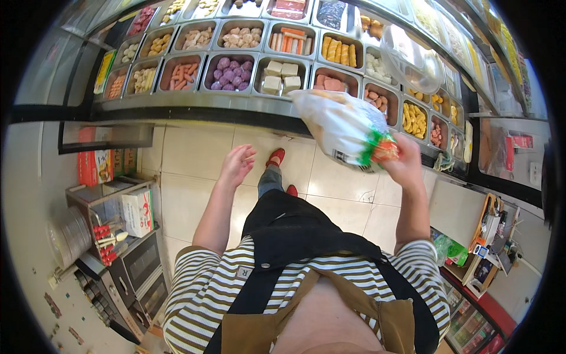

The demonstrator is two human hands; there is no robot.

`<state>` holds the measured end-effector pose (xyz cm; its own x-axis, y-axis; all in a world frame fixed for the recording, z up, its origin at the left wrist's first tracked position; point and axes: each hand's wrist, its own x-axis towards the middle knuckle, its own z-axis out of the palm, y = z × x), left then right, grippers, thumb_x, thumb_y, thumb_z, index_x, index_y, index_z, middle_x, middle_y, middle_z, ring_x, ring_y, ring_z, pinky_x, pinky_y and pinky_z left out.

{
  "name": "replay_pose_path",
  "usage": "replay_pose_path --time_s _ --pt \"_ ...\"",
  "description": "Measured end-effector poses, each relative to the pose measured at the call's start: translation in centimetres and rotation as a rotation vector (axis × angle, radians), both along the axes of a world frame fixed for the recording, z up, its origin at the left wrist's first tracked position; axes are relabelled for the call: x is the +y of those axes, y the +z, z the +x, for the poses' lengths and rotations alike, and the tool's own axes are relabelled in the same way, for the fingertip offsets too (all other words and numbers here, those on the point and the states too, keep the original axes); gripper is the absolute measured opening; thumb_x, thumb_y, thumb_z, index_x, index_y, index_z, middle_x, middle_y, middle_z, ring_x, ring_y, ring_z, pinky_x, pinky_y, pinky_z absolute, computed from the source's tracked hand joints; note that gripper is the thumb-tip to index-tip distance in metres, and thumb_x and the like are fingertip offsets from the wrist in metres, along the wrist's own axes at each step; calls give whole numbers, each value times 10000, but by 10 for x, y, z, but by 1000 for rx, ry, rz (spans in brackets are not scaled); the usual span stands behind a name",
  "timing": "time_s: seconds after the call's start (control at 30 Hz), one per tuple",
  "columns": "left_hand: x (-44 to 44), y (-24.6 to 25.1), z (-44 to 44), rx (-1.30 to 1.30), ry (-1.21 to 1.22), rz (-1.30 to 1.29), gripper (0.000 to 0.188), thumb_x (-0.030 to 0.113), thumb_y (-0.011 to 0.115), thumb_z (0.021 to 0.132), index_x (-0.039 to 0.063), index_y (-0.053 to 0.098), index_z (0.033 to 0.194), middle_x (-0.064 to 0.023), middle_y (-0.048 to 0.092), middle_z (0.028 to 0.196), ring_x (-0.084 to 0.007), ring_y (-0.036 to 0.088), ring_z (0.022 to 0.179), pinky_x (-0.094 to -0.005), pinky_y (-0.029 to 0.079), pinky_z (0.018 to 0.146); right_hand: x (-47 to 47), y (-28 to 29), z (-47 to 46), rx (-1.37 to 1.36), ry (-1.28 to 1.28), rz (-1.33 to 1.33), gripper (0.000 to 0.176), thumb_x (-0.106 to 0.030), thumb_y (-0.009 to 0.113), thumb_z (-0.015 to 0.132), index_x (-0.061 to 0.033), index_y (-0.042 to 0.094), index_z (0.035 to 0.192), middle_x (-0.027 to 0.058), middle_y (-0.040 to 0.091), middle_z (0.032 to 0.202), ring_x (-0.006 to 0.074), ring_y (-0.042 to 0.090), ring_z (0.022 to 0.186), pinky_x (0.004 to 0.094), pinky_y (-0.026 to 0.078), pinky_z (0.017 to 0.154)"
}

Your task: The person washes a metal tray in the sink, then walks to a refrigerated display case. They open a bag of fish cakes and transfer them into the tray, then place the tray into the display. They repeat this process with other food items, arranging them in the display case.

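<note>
My right hand (403,160) is closed on the gathered neck of a plastic food bag (338,126), white with green and red print. The bag is blurred and hangs over the front edge of a refrigerated display counter, partly covering the pink slices (329,83) in a metal pan. My left hand (238,163) is empty above the tiled floor, its fingers loosely apart. Before me, metal pans hold purple balls (231,74), tofu-like blocks (281,76), small sausages (183,75) and yellow pieces (414,118).
A clear plastic lid or bowl (411,57) rests over pans at the right. The counter's black front edge (199,116) runs across. At the left stands a shelf unit (110,190) with boxes; at the right, a white worktop (453,201) with an orange-edged tray.
</note>
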<state>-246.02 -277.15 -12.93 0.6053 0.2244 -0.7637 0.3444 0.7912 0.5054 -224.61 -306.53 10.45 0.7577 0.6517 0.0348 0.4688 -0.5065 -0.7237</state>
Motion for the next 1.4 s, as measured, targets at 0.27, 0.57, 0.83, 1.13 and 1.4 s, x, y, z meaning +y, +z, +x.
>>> replay_pose_path --time_s 0.27,0.57,0.83,1.13,1.4 --pt "-84 -99 114 70 627 -628 405 378 461 884 131 392 1198 -171 480 1168 -319 512 981 -457 440 876 -112 -84 -102 684 -578 158 191 37 608 626 -28 622 805 3 608 726 75 545 633 217 436 589" --pt "-86 -130 143 -115 1039 -901 428 467 348 855 203 500 1155 -23 538 1114 -212 513 1007 -445 443 837 -159 -224 -177 675 -503 -99 179 46 619 640 -8 606 810 3 587 729 82 531 626 235 445 577" --pt "-92 -139 70 169 958 -806 462 549 347 818 209 464 1107 -33 492 1055 -184 443 833 -310 373 601 -103 -240 -185 725 -524 -53 175 44 617 654 -17 604 817 -1 580 727 74 512 616 232 427 559" --pt "-70 -140 -256 222 654 -606 430 516 472 828 227 451 1145 -129 497 1078 -261 502 919 -360 437 648 42 -275 -199 767 -457 -6 161 27 570 682 -16 589 836 22 602 780 97 549 705 229 439 654" --pt "28 -149 -456 270 1061 -78 463 400 494 879 161 471 1276 -96 626 873 -187 602 711 -297 503 600 178 -343 -214 966 -469 124 228 30 546 673 -48 568 887 22 581 812 122 544 721 256 447 660"
